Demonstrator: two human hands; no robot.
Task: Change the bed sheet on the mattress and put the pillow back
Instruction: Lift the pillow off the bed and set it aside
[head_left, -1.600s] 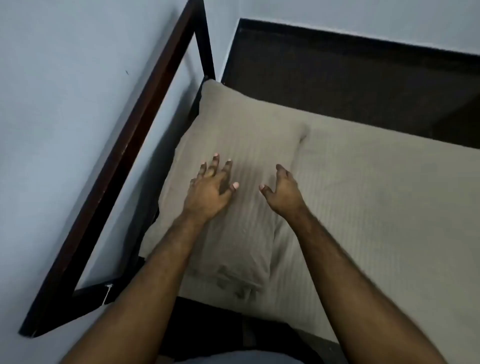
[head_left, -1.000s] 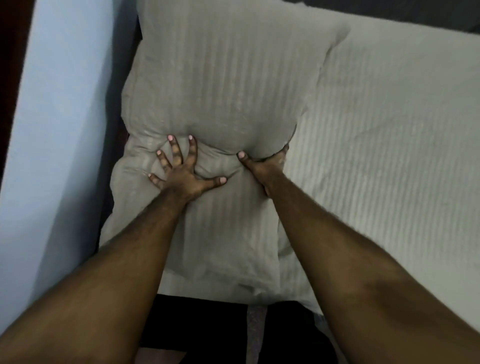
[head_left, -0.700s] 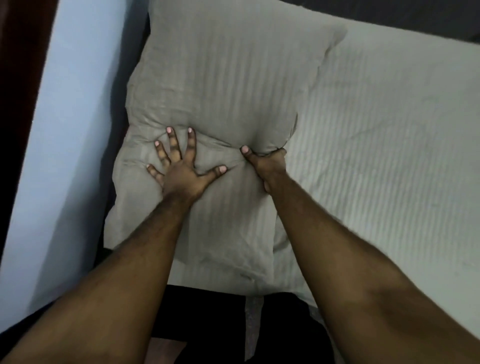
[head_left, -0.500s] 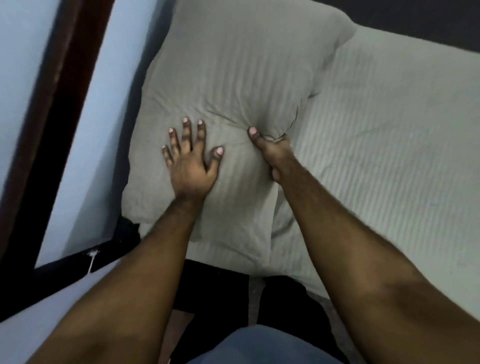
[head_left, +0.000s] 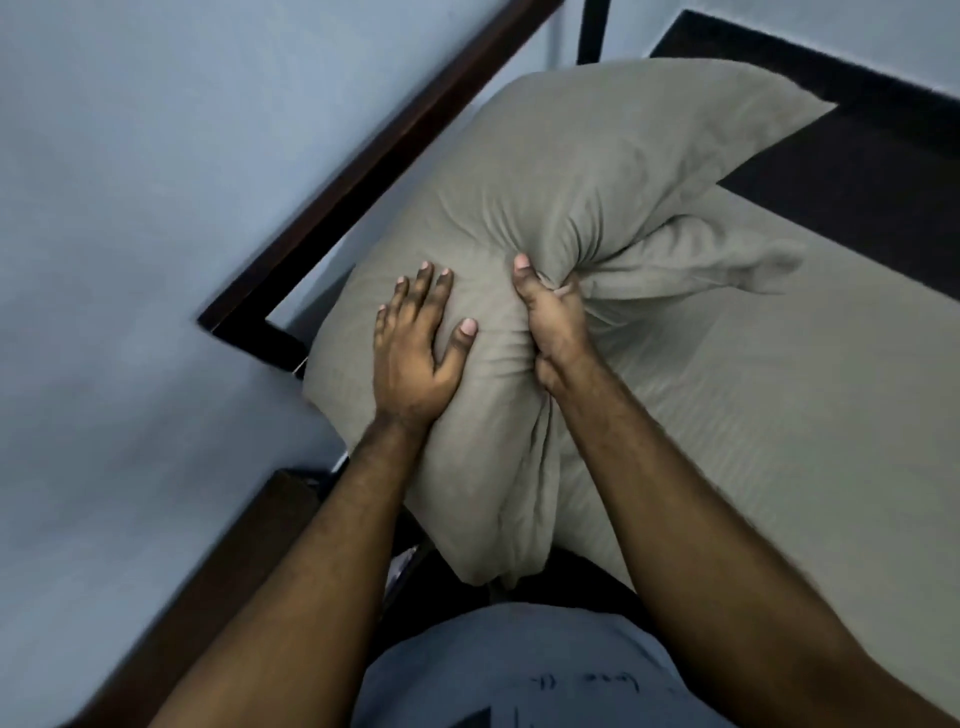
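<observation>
A beige striped pillow is lifted off the mattress, bunched and tilted up at the head of the bed. My right hand grips a fold of its right side, thumb on top and fingers hidden in the cloth. My left hand lies flat on the pillow's near face with straight fingers. The matching beige bed sheet covers the mattress to the right.
A dark wooden bed frame runs diagonally along the pale blue wall on the left. A dark headboard panel lies behind the pillow. My grey shirt shows at the bottom edge.
The pillow lay flat on the sheet with both hands pressing it; now my right hand has bunched its side and raised it off the mattress. The camera has swung up and left.
</observation>
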